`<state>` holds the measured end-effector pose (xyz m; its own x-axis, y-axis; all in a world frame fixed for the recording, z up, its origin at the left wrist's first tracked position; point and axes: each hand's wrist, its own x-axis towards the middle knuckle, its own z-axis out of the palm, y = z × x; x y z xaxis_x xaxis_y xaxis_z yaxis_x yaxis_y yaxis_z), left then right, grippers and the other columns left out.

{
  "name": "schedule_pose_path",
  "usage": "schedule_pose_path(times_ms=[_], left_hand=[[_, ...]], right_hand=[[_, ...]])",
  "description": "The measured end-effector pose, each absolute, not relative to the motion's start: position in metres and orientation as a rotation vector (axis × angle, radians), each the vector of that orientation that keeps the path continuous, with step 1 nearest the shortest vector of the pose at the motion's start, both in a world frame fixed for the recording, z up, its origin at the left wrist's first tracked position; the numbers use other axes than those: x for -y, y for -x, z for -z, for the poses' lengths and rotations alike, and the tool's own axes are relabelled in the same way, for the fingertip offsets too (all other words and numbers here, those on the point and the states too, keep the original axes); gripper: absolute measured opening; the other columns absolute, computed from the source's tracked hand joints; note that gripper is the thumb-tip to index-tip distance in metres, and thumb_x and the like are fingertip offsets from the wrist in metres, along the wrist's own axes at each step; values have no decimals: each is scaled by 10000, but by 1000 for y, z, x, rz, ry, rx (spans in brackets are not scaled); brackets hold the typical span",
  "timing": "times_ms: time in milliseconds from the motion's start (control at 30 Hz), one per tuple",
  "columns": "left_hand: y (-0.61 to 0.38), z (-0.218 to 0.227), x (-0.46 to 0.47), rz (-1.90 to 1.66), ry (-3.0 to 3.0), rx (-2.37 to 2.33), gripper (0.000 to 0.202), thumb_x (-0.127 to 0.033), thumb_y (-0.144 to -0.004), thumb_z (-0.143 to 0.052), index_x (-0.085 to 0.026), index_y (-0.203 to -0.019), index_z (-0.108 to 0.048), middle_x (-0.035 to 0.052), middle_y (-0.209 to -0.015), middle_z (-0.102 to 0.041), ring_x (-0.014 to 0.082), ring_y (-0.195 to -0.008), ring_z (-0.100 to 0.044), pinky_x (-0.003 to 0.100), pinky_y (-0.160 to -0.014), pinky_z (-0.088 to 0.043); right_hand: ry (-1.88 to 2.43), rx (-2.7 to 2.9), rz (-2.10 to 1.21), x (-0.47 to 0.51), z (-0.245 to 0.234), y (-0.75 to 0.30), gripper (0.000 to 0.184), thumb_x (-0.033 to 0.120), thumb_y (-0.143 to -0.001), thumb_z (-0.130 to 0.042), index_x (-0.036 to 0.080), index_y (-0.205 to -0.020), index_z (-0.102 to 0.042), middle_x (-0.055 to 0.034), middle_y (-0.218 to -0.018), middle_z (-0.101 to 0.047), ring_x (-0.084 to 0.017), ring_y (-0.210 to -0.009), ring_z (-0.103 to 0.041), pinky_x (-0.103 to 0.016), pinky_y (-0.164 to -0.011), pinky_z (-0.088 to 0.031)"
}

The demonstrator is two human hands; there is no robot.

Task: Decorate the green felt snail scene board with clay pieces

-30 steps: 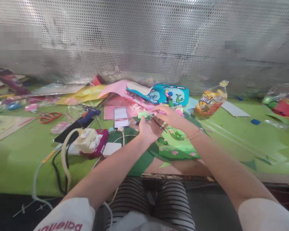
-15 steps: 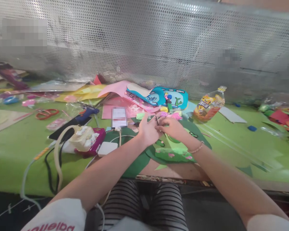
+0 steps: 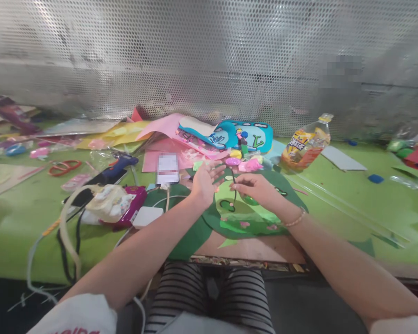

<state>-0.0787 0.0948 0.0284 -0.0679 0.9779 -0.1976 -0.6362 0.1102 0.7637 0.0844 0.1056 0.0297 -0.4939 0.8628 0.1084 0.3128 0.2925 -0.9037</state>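
- Right hand (image 3: 254, 189): thumb and fingertips closed in a pinch on a thin, dark, flexible-looking black strip (image 3: 234, 175).
- Black strip: slender, slightly curved, extends above and below the right hand's fingertips; material cannot be determined.
- Left hand (image 3: 202, 186): open, fingers extended and slightly apart, palm bare; located left of the pinch.
- Layered green panel (image 3: 251, 226): flat, rounded sheet directly below the right hand, with a wavy lower band and small pink shapes.
- Purple lump (image 3: 232, 161) and pink lump (image 3: 251, 164): soft-looking, beyond the right hand; the purple is smooth and oval, the pink irregular.
- Clear bottle (image 3: 304, 144): smooth, transparent, orange-yellow label; beyond and right of the right hand.
- Surface (image 3: 337, 199): smooth green covering beneath both hands.
- Perforated panel (image 3: 209, 60): grey, metallic sheet with closely spaced holes, beyond both hands.
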Motion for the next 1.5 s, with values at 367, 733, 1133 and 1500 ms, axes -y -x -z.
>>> schedule_pose_path(times_ms=[367,733,1133,1500], left_hand=[[78,-54,-77,-1526,-806,-999,145,-272,-781,-473,-186,-814,-585,48,-933,-649,153,-813,-582,241,-650,-434],[120,-72,-74,-695,-2104,-1751,224,-245,-769,-499,-218,-548,-519,21,-561,-540,160,-521,-441,280,-576,-304],[119,-38,-67,-182,-2428,-1752,266,-250,-795,-400,-204,-551,-496,95,-579,-565,271,-630,-592,363,-682,-404],[110,-46,-63,404,-2513,-1591,459,-361,-887,-248,-143,-785,-639,148,-824,-679,291,-816,-646,354,-665,-446]], right_hand=[[849,1839,-1564,-98,-14,-75,287,405,-668,-729,162,-801,-650,-16,-717,-665,-110,-589,-594,-260,-582,-513],[837,1968,-1460,-103,-11,-78,162,257,-719,-651,172,-855,-639,-2,-725,-649,-113,-608,-586,-253,-585,-475],[943,2145,-1186,-97,-12,-76,120,210,-733,-596,181,-837,-649,-23,-785,-673,-143,-680,-608,-268,-617,-480],[955,2229,-1123,-96,-11,-78,125,209,-775,-594,184,-879,-657,-16,-754,-678,-129,-661,-612,-252,-607,-472]])
